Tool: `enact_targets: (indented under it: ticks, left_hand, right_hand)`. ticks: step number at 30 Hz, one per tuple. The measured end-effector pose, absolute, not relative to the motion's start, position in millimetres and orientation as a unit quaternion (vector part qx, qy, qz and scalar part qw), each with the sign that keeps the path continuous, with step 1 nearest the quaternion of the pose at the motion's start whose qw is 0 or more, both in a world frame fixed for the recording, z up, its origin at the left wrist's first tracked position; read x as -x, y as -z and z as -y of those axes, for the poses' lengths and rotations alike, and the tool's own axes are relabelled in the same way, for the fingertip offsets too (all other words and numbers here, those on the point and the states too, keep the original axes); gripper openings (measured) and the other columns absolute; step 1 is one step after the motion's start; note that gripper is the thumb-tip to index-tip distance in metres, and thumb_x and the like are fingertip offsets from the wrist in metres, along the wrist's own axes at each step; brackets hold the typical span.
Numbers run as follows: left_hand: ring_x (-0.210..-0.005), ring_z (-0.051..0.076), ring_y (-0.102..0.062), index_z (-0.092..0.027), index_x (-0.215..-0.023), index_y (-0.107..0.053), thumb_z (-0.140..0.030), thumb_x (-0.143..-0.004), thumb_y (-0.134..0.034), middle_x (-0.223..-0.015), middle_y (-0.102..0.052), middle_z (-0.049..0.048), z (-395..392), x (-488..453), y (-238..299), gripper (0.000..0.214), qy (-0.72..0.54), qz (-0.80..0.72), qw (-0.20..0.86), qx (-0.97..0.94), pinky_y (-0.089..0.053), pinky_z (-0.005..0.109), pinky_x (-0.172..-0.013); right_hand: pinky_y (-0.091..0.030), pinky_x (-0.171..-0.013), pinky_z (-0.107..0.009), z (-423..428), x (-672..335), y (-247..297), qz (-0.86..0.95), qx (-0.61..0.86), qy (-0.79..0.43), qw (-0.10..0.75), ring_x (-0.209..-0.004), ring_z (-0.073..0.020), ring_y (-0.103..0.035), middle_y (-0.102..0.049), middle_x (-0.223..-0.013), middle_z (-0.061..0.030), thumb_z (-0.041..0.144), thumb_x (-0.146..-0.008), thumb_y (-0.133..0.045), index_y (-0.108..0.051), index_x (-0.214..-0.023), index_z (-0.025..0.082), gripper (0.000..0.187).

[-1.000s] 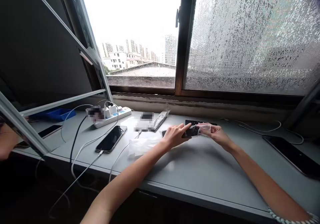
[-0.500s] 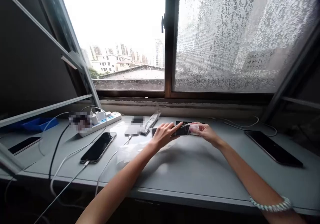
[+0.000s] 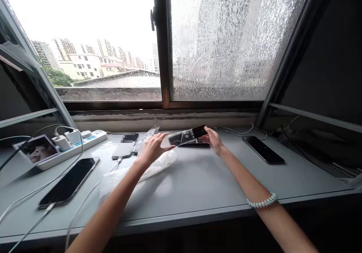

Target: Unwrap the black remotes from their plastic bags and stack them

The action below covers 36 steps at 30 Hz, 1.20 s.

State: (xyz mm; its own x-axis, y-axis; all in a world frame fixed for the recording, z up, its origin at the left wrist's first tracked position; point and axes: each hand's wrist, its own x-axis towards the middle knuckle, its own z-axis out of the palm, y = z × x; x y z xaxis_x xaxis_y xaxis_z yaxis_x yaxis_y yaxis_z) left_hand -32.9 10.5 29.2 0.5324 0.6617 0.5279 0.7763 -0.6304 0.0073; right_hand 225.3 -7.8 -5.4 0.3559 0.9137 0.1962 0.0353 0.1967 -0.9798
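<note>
Clear plastic (image 3: pixel 181 137) covers part of the black remote (image 3: pixel 199 131) above the counter (image 3: pixel 198 185). Our right hand (image 3: pixel 215 141) grips its bare end; our left hand (image 3: pixel 152 148) spreads loose beside it. We're likely sliding the plastic; next needs a left pinch.

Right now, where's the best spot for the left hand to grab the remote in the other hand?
Probably the left end of the remote control, coming from the left, thumb below and fingers above. That end sticks out toward the open left hand, inside a clear plastic sleeve; the right hand holds the bare right end.
</note>
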Motion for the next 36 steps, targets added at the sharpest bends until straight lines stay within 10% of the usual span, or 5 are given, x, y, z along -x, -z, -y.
enact_targets:
  ticks: [14,29,36]
  left_hand:
    - [-0.074,0.016,-0.051,-0.019,-0.072,-0.047,-0.03,-0.085,-0.031,-0.078,-0.054,0.0019,0,32,-44,0.023,0.334,0.486,0.155,0.793,-0.035,0.026,-0.067]
    - [-0.059,0.014,-0.052,-0.018,-0.061,-0.058,-0.039,-0.075,-0.045,-0.079,-0.057,0.0005,6,36,-46,0.028,0.289,0.562,0.061,0.772,-0.032,0.024,-0.05]
    - [-0.059,0.013,-0.052,-0.016,-0.055,-0.055,-0.061,-0.077,-0.036,-0.075,-0.058,0.0026,4,35,-42,0.054,0.3,0.502,0.089,0.806,-0.03,0.023,-0.048]
  right_hand:
    - [-0.04,-0.035,-0.025,-3,-249,18,0.313,0.643,-0.28,0.641,-0.04,-0.0134,-0.045,-0.04,-0.054,0.0012,0.053,-0.086,-0.014,-0.045,-0.104,0.022,0.048]
    - [-0.049,-0.044,-0.027,13,-225,5,0.365,0.623,-0.356,0.593,-0.051,-0.0159,-0.059,-0.058,-0.073,-0.0035,0.044,-0.076,-0.048,-0.048,-0.094,0.022,0.028]
    - [-0.051,-0.056,-0.031,28,-218,6,0.575,0.618,-0.253,0.472,-0.078,-0.0234,-0.06,-0.06,-0.096,-0.0064,0.046,-0.05,-0.074,-0.055,-0.103,0.023,0.061]
